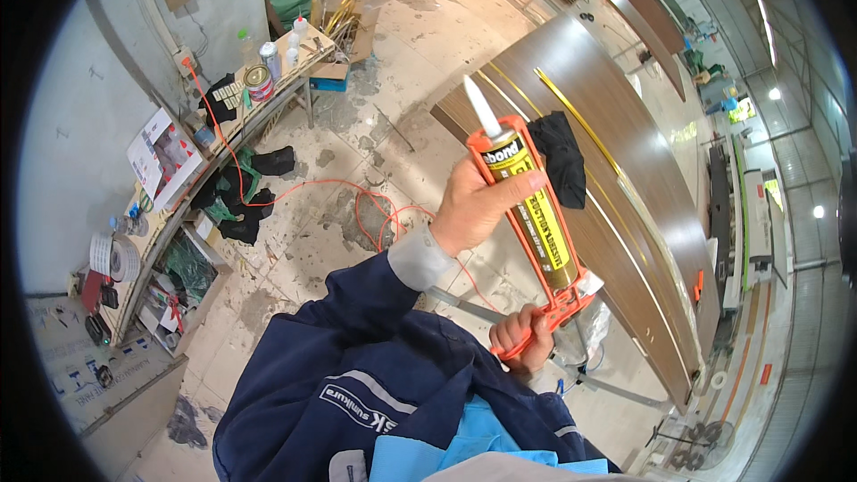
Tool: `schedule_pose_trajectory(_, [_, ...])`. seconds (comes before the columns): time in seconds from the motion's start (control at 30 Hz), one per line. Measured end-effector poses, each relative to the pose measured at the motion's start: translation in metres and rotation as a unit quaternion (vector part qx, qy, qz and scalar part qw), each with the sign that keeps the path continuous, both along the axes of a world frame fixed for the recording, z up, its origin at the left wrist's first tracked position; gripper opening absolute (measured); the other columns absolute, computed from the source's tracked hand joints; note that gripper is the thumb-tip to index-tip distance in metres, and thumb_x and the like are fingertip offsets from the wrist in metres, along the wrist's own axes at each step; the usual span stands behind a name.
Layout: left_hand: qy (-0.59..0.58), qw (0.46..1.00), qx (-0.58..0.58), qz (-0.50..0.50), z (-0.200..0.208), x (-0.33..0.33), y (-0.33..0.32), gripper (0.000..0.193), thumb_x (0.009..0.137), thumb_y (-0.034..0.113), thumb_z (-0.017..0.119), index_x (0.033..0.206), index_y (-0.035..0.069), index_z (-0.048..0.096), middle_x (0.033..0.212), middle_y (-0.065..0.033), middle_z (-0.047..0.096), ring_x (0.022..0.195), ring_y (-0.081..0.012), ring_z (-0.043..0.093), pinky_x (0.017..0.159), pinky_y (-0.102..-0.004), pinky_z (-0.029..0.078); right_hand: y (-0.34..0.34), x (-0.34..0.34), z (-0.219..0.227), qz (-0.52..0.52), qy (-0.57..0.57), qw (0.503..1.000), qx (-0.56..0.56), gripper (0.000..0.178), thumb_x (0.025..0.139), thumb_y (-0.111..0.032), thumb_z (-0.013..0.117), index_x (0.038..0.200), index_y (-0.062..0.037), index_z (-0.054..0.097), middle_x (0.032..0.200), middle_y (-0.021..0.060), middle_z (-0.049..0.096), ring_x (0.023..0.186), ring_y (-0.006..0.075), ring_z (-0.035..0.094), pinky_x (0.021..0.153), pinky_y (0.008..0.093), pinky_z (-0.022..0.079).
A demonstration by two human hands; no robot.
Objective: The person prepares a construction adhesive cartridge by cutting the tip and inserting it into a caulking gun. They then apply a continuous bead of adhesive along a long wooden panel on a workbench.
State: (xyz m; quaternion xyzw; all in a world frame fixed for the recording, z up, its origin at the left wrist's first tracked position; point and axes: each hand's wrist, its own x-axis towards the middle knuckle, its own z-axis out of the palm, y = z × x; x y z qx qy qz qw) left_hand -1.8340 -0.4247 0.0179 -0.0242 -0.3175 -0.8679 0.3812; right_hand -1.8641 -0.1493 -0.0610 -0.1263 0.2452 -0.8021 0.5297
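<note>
An orange caulking gun [555, 300] is held up in front of me, loaded with a yellow and black adhesive cartridge [536, 205] whose white nozzle [480, 105] points up and away. My left hand [478, 205] grips the gun's frame and the cartridge near the nozzle end, thumb across the label. My right hand [525, 336] is closed round the handle and trigger at the rear end. Beyond the gun lies a brown wood-grain panel [616, 98], with a black cloth [559, 156] and thin gold trim strips [580, 116] on it.
At the left wall a narrow bench [234, 129] bears a paint can [258, 82], bottles and an open white carton [165, 161]. An orange cord [335, 182] runs across the stained floor [357, 143]. A floor fan [701, 446] stands at the lower right.
</note>
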Motion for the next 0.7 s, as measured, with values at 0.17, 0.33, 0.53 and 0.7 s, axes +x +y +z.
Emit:
schedule_pose_trajectory(0.17, [-0.079,0.988,0.128,-0.049,-0.033,-0.012,-0.027,0.038,0.102,0.026,0.055,0.130,0.001,0.055,0.118,-0.0148,0.067,0.110,-0.0271,0.066,0.096,-0.0432,0.055,-0.021,-0.002,0.042,-0.031,0.098,0.993,0.052,0.050,0.094,-0.034,0.068,0.133,-0.0060,0.053,0.139,0.0187,0.057,0.142,0.0398,0.041,0.119,0.0620,0.027])
schedule_pose_trajectory(0.33, [0.020,0.980,0.195,-0.039,-0.063,-0.021,-0.055,0.038,0.101,0.035,0.052,0.123,0.005,0.057,0.115,-0.0121,0.065,0.107,-0.0277,0.065,0.093,-0.0446,0.055,-0.062,0.011,0.076,-0.042,0.247,0.956,0.151,0.028,0.097,-0.026,0.066,0.109,-0.0031,0.056,0.093,0.0143,0.061,0.093,0.0296,0.063,0.086,0.0482,0.052])
schedule_pose_trajectory(0.53, [0.002,0.979,0.204,0.018,-0.071,-0.014,-0.071,0.038,0.100,0.041,0.050,0.120,0.008,0.057,0.114,-0.0086,0.063,0.106,-0.0254,0.062,0.088,-0.0470,0.056,-0.086,0.023,0.086,0.028,0.338,0.905,0.256,0.014,0.095,-0.012,0.064,0.102,-0.0021,0.057,0.092,0.0084,0.063,0.087,0.0153,0.059,0.076,0.0303,0.049])
schedule_pose_trajectory(0.7, [-0.006,0.983,0.181,0.020,-0.065,0.000,-0.068,0.041,0.102,0.040,0.050,0.122,0.006,0.056,0.113,-0.0105,0.065,0.102,-0.0258,0.065,0.088,-0.0452,0.056,-0.082,0.029,0.066,-0.024,0.268,0.955,0.128,0.028,0.098,-0.021,0.061,0.111,0.0041,0.061,0.101,0.0136,0.067,0.097,0.0226,0.065,0.087,0.0367,0.053])
